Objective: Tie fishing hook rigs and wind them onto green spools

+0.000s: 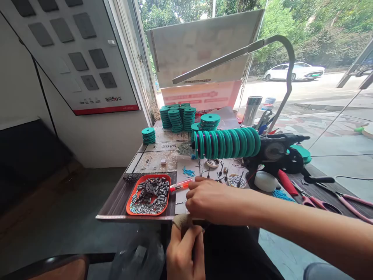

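Note:
My left hand (185, 251) is below the table's front edge, its thumb and fingers pressed together. A tan wrap (182, 221) covers one fingertip. Whatever it pinches is too small or hidden to name. Just above, my right hand (208, 198) reaches in from the right with curled fingers over the edge of a white sheet (181, 196). Its fingertips face away, so anything in them is hidden. Left of it lies a red-capped pen (182, 185), beside an orange tray (128, 206) of dark cylindrical weights (151, 189) and small metal pieces (147, 208).
Teal foam spools (227, 143) fill a black hand-cranked winder (275, 151). More teal spools (175, 118) stand stacked behind. Small bowls of beads (236, 181), blue sleeves (188, 172), scissors (316, 202) and pliers (349, 198) lie about. A grey curved arm (288, 77) overhangs the table.

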Demonstrator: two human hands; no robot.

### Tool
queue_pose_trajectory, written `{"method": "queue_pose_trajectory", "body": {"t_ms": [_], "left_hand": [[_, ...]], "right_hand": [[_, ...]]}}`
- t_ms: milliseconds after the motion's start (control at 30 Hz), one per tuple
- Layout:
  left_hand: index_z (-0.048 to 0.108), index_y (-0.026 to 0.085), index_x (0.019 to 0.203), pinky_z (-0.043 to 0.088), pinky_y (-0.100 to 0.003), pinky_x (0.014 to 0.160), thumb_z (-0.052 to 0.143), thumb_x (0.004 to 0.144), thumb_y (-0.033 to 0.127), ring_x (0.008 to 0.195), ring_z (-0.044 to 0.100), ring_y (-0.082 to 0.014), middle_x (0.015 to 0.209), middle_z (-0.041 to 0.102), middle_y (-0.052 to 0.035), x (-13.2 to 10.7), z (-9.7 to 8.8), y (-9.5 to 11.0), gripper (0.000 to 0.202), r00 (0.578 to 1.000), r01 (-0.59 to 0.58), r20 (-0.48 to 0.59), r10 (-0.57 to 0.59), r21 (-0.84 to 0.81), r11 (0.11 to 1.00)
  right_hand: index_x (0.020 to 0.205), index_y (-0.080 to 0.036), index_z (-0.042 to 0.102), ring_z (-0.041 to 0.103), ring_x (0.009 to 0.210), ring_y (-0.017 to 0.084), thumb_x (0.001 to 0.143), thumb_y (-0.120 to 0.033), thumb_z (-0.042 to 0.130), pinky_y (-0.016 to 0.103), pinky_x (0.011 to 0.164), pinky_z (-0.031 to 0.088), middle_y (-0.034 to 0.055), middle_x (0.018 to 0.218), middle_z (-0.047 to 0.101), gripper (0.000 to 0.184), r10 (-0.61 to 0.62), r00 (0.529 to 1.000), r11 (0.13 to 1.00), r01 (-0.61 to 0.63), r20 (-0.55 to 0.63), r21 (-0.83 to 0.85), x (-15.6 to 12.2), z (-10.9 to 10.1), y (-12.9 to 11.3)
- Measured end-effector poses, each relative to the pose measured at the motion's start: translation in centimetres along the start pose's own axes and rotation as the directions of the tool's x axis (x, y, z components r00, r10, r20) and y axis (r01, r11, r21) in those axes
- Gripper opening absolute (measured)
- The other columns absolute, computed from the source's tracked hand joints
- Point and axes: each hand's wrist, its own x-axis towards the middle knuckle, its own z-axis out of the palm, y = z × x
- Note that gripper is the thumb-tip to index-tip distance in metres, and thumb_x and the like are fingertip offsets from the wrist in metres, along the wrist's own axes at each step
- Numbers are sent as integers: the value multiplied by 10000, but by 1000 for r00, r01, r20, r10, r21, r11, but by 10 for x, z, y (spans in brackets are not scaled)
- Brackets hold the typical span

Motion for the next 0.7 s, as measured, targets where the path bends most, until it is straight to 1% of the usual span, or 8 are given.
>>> {"method": "queue_pose_trajectory", "body": {"t_ms": [100,200,333,400,500,533,600,700], "left_hand": [[669,189,761,432,-215,680,551,787,137,732,609,-150,840,612,-63,1,-1,1,132,999,14,34,-12,-52,999],[656,191,713,424,-205,653,544,808,188,729,605,-144,822,636,-48,4,-5,5,147,981,110,177,-79,-176,978],[631,160,636,388,-213,637,586,792,318,699,548,-134,756,594,-47,8,-6,2,226,929,285,333,-160,-370,884],[631,135,619,327,-205,520,645,738,412,550,456,-85,681,552,-35,6,-2,-5,302,841,499,464,-279,-461,734],[638,112,615,166,-188,412,764,574,461,393,256,-22,492,422,32,1,6,-17,374,572,819,710,-410,-473,324],[637,109,608,160,-182,409,797,525,428,386,251,-18,472,407,41,0,8,-19,367,492,869,760,-425,-453,198],[643,104,595,204,-171,421,831,479,324,418,323,-22,523,476,19,-2,9,-20,311,392,904,802,-451,-427,27],[662,104,594,295,-157,484,832,501,222,501,432,-34,603,550,-6,-1,7,-14,227,338,905,826,-452,-417,-86]], "right_hand": [[684,-137,632,519,692,152,800,-185,611,285,691,344,26,669,631,127,-15,999,999,13,49,36,9,10,11],[674,-163,648,511,654,143,750,-169,655,266,652,347,7,625,617,76,-1,999,998,-2,41,65,7,18,14],[702,-144,630,512,720,170,789,-157,629,287,658,345,39,734,621,88,112,992,993,-110,-62,39,-10,22,2],[791,-128,616,505,804,192,855,-154,549,314,701,345,87,931,613,96,190,950,982,-187,-247,36,-26,27,-13],[766,-139,569,449,649,153,938,-128,351,301,620,331,63,802,594,278,170,782,985,-137,-599,101,-54,46,-36],[787,-135,569,430,599,146,953,-121,291,295,573,314,53,725,576,323,127,782,992,-96,-610,84,-63,55,-41],[863,-119,582,412,539,142,968,-117,222,294,512,288,40,652,554,375,57,817,998,-45,-574,35,-76,73,-49],[906,-99,593,421,508,139,954,-97,252,297,478,269,37,652,567,344,-15,829,998,-24,-559,-63,-81,95,-52]]}}
